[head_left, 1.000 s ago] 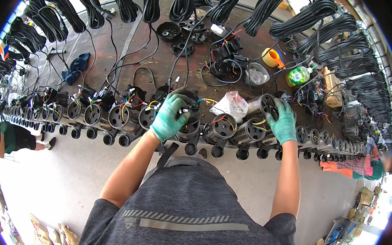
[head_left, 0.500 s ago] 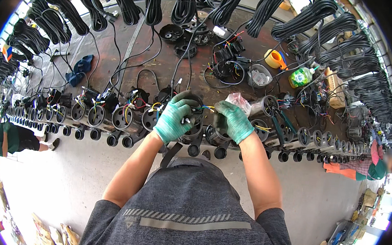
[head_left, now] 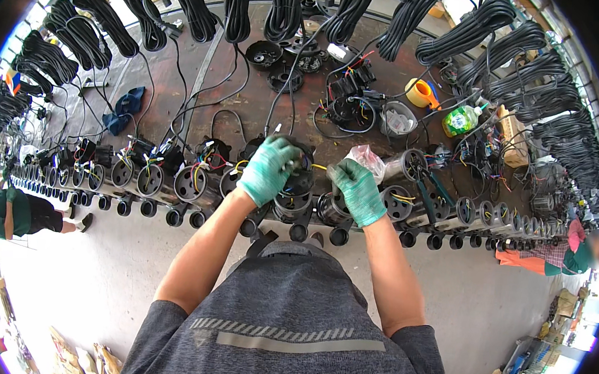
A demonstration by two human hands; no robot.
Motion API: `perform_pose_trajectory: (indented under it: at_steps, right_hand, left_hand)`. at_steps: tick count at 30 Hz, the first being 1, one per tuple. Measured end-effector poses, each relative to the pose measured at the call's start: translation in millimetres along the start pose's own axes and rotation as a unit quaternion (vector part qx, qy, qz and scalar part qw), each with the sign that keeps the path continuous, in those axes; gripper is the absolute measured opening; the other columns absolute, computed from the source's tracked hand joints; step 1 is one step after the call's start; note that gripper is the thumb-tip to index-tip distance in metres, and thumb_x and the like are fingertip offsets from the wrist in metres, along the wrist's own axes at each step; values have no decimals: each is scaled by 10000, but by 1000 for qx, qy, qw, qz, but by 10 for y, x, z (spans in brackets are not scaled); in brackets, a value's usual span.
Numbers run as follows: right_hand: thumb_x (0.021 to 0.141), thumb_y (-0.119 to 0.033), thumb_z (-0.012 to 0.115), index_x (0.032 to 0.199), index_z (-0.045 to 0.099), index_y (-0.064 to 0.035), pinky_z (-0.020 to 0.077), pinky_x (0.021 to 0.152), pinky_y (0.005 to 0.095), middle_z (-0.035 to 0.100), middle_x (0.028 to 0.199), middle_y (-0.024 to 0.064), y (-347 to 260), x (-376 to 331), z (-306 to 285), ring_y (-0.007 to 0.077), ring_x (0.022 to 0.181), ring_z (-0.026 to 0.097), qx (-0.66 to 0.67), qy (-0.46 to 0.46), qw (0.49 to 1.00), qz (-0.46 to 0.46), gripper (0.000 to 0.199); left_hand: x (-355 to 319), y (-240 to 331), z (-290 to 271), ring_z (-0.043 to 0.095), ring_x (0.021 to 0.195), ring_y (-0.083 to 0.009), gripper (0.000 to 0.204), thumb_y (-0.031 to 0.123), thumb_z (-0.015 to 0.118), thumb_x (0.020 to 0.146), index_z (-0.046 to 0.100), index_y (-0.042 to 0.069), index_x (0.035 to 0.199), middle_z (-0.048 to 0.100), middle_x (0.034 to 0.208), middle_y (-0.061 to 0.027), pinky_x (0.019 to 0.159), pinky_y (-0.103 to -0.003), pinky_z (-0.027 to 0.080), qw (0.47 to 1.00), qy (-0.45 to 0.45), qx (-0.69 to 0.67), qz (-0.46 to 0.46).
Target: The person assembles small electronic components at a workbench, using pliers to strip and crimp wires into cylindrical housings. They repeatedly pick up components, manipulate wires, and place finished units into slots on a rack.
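Both my hands wear green-and-grey gloves and work over the row of metal cylinders at the table's near edge. My left hand [head_left: 268, 172] curls its fingers beside a round black part [head_left: 301, 180] with wires; what lies in its fingertips is hidden and partly blurred. A short yellow wire [head_left: 319, 166] stretches from that part toward the right. At the wire's end, my right hand [head_left: 359, 192] has its fingers pinched together. Below the hands stands an open metal cylinder [head_left: 291, 207]. A black cable [head_left: 278, 101] runs down to the black part from above.
Coiled black cables [head_left: 283, 10] hang along the far side. On the table are a blue cloth [head_left: 123, 110], a grey cup [head_left: 398, 119], yellow tape [head_left: 418, 93], a green bottle [head_left: 461, 119], a plastic bag [head_left: 367, 161] and pliers [head_left: 426, 197]. People stand at far left and right.
My left hand has turned, its fingers lifting and curling closer together near the wires. My right hand stays by the yellow wire, its fingers more bunched. Fewer coloured wires show between the hands.
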State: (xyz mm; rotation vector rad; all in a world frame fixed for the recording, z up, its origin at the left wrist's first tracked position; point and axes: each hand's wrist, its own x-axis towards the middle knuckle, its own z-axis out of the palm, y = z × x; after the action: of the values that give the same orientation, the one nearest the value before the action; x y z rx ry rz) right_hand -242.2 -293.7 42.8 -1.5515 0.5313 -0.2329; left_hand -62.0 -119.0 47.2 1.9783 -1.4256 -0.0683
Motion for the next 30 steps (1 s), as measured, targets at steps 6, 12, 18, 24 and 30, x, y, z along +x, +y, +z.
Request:
perform_pose_trajectory:
  at_steps: [6,12,18,24,30]
  right_hand:
    - [1036,-178,718,919,666,-30,429,639,281,629,752,-16,-387,250,380,68,697,511,-13,41,996,-84,196]
    - [995,-146,692,975,691,-19,546,734,484,721,910,247,-641,401,686,449,833,703,-202,89,961,-165,129]
    - [978,-176,733,998,692,-53,555,684,476,712,853,190,-1057,435,874,420,765,685,-365,93,870,-317,131]
    - [971,-294,730,938,649,-91,576,684,464,673,812,115,-1676,524,1011,348,790,693,-436,83,784,-433,221]
    - [972,-310,734,926,673,-95,584,709,481,710,809,121,-1600,404,918,347,833,716,-438,74,822,-355,228]
  left_hand:
    - [545,9,-374,626,1028,-436,367,73,786,843,685,52,1195,667,1094,-174,938,-504,523,980,183,72,-17]
    - [139,407,-404,684,877,-225,373,21,687,942,686,54,1313,721,1022,-126,787,-367,565,985,131,-69,-86]
    - [44,301,-464,636,1015,-109,404,-8,539,1076,568,-1,1478,714,1224,-66,914,-272,545,885,107,-425,-159]
    - [135,57,-795,652,937,-97,320,186,709,1061,702,5,1325,767,1075,-34,861,-279,556,903,225,-345,-119]
    - [92,80,-823,687,799,-146,186,102,688,1044,734,27,1207,787,958,-108,762,-313,560,945,190,-249,-90]
